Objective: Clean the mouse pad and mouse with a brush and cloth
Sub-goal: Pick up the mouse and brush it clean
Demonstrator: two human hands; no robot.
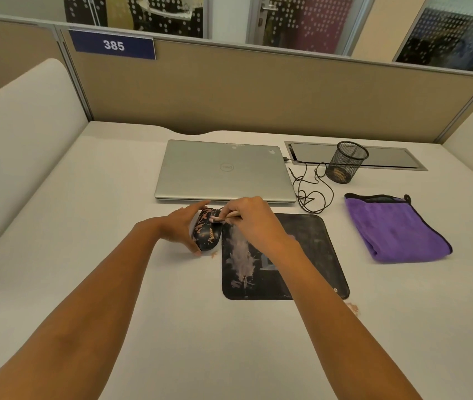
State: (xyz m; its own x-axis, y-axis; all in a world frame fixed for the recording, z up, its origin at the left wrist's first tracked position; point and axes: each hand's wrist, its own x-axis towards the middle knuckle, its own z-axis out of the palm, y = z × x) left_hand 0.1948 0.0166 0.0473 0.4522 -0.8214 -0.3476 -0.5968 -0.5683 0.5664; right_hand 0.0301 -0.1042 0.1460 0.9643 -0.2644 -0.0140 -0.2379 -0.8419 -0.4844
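A black mouse (208, 235) smeared with pinkish powder lies on the desk just left of the black mouse pad (301, 255). My left hand (182, 226) holds the mouse from its left side, thumb at the near end and fingers at the far end. My right hand (254, 219) pinches a small brush (223, 217), whose tip touches the top of the mouse. The pad carries a long pale powder smear (241, 255) along its left part. A folded purple cloth (394, 226) lies to the right of the pad.
A shut silver laptop (225, 170) sits behind the mouse and pad. Its black cable (310, 192) coils beside a black mesh pen cup (346, 161). Small powder spots mark the desk at the pad's near right corner (352, 308). Beige partitions wall the desk.
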